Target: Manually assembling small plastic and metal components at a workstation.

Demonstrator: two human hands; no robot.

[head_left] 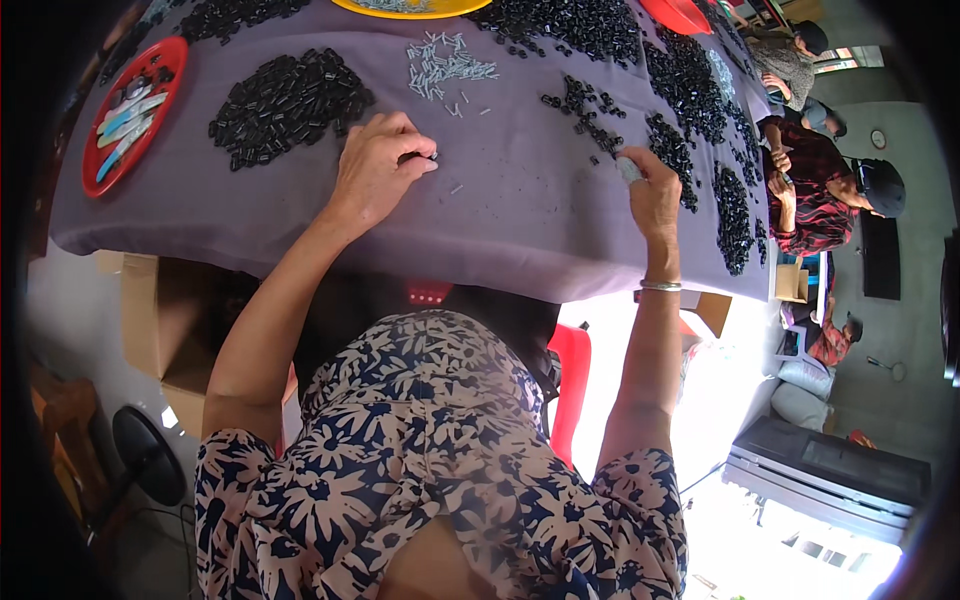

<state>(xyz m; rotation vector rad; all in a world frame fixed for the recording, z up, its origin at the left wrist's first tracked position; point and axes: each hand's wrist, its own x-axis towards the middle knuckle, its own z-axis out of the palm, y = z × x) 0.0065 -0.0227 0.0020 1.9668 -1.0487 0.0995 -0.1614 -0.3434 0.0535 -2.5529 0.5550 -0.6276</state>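
1 top (405,440); left hand (378,165) pinching perhaps 1 piece (433,157); right hand (655,193) holding something pale (629,170)

Garment (340,470): navy ground, large pale-pink daisy-like flowers with dark centres, filling the lower centre
Neckline (455,522): narrowing to a point, bottom centre
Sleeves (235,480): short, loose, same floral print, lower left and lower right
Forearms (285,295): uncovered
Bangle (660,286): silvery, narrow, right wrist, right of centre
Hands (378,170): ungloved

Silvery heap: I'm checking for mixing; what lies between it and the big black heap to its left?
In the head view, bare purple cloth separates the silvery heap from the black heap.
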